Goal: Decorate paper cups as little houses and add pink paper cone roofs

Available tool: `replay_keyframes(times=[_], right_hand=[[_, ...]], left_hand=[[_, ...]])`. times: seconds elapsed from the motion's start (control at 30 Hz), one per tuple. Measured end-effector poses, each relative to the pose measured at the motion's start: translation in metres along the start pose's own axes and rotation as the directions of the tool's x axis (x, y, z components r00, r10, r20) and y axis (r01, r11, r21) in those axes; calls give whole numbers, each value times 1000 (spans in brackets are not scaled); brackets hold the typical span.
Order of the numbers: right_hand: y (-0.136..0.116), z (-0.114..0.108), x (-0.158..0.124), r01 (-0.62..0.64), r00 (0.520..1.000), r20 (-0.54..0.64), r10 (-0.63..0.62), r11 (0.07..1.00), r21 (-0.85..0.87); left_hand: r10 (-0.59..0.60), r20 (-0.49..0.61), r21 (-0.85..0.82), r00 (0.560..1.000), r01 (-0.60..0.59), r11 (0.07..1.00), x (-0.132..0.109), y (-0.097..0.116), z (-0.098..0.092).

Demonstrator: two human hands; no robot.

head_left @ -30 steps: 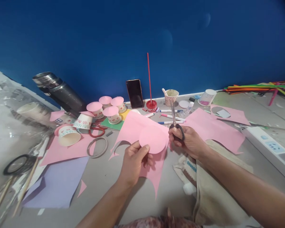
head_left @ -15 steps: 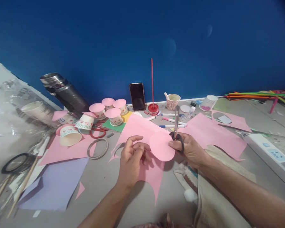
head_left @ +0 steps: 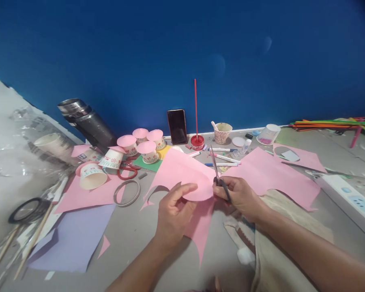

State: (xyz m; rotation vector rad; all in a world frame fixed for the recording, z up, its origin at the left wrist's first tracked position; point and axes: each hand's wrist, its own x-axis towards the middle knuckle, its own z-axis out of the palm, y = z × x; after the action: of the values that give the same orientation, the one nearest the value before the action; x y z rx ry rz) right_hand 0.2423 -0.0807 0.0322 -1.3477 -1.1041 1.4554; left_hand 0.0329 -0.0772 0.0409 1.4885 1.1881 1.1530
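My left hand (head_left: 174, 211) pinches the left edge of a pink paper circle (head_left: 203, 191) between thumb and fingers. The circle is tilted, seen partly edge-on, above a cut pink sheet (head_left: 178, 166) on the table. My right hand (head_left: 243, 198) is closed round the black handles of a pair of scissors (head_left: 216, 173), whose blades point up and away from me. The right fingertips are at the circle's right edge; whether they still touch it I cannot tell. Paper cups with pink discs on their bases (head_left: 149, 152) stand upside down at the left.
A dark flask (head_left: 91, 125) leans at the back left, near a phone (head_left: 177, 126) against the blue wall. Markers (head_left: 222, 164), a patterned cup (head_left: 222, 133) and a tape ring (head_left: 127, 193) lie about. On the right are another pink sheet (head_left: 270, 174), cloth (head_left: 288, 235) and a power strip (head_left: 346, 194).
My left hand has taken hold of the paper circle, which was in my right fingers beside the scissors. The circle has tilted and moved slightly left. The scissors have swung leftward at the tips.
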Motion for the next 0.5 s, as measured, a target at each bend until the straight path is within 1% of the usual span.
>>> replay_keyframes(times=[0.07,0.13,0.23,0.27,0.33,0.4,0.5], right_hand=[[-1,-2,1,22,1000,-7,-21,999,43],[-2,-4,1,60,998,14,-63,988,142],[-2,-2,-2,87,992,76,-105,974,209],[-2,-1,-3,84,992,78,-102,975,204],[-1,4,-5,75,995,47,-84,983,169],[0,9,-7,86,996,8,-87,990,111],[1,14,-9,106,994,-20,-106,994,18]], left_hand=[[-105,-13,-68,994,104,992,2,2,-1],[-184,27,-127,983,186,974,4,4,-1],[-223,78,-168,972,233,958,5,5,0],[-229,88,-171,969,242,955,5,5,1],[-245,97,-173,965,258,950,4,5,3],[-264,88,-193,961,276,942,3,5,6],[-308,65,-262,949,314,912,2,6,11]])
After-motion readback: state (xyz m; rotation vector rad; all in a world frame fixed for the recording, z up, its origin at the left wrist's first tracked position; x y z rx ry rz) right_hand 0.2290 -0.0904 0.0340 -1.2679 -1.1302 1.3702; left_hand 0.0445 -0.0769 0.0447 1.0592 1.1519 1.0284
